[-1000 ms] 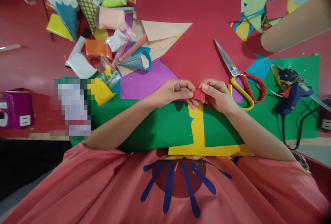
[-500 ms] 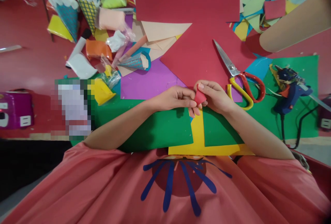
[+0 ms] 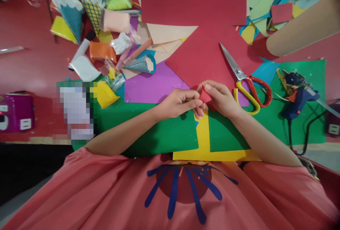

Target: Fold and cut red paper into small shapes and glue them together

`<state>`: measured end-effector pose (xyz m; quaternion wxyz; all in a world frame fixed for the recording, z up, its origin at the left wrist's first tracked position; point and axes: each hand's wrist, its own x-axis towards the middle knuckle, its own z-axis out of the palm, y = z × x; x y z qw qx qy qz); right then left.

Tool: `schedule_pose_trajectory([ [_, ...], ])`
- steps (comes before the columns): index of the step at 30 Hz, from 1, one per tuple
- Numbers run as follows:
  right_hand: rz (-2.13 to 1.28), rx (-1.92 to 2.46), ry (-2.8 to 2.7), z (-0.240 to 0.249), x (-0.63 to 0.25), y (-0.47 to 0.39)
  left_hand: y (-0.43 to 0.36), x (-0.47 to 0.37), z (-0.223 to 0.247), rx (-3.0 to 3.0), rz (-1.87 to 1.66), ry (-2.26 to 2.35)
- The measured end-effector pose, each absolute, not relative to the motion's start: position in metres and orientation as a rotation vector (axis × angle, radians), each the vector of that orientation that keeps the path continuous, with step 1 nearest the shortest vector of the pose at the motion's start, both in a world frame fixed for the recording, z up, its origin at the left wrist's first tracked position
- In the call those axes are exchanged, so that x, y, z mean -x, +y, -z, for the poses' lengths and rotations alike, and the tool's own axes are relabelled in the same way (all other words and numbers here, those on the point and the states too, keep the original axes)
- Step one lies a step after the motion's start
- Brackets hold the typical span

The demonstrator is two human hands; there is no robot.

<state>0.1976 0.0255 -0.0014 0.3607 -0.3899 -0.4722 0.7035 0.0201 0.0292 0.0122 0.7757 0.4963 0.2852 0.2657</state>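
Observation:
A small piece of red craft foam or paper (image 3: 205, 96), curled or folded, sits between my two hands. My left hand (image 3: 183, 103) pinches its left edge with thumb and fingers. On the other side, my right hand (image 3: 218, 96) grips it with the thumb on top; the fingers behind are partly hidden. Just right of my right hand lie scissors (image 3: 240, 76) with one yellow and one red handle, blades pointing away. Below the hands are green sheets (image 3: 159, 130) and a yellow sheet (image 3: 203, 136). A purple sheet (image 3: 148, 88) and a large red sheet (image 3: 191, 56) lie beyond.
A blue glue gun (image 3: 296, 104) with its cord rests at right, near a cardboard tube (image 3: 300, 28). Paper scraps (image 3: 262, 6) lie behind. At left are patterned cones (image 3: 69, 13), an orange clay packet (image 3: 103, 52), a yellow packet (image 3: 105, 94) and a purple box (image 3: 17, 112).
The red piece has turned a little in my fingers and now looks more pointed at the top. Both hands stay in nearly the same place.

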Motion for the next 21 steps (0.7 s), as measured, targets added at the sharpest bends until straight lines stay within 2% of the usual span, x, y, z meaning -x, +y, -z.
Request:
schedule_pose_trajectory([
  [5,-0.883,1.042,-1.67,0.001,-0.21,0.026,0.038,-0.019,-0.007,-1.002,-0.712,0.766],
  [8,-0.563,0.965,-1.964,0.0,-0.213,0.026,0.042,-0.018,-0.007,-1.02,-0.643,0.766],
  [11,-0.546,0.985,-2.001,-0.001,-0.213,0.024,0.041,-0.017,-0.009,-1.149,-0.565,0.725],
  [13,-0.607,1.044,-1.931,0.001,-0.211,0.023,0.043,-0.013,-0.01,-1.365,-0.658,0.772],
  [17,-0.814,1.171,-1.651,0.007,-0.207,0.024,0.067,0.013,-0.013,-2.145,-1.377,1.069],
  [18,-0.881,1.188,-1.572,0.008,-0.206,0.025,0.076,0.024,-0.014,-2.301,-1.462,1.188],
  [21,-1.054,1.209,-1.381,0.01,-0.204,0.027,0.107,0.06,-0.013,-2.411,-1.343,1.599],
])
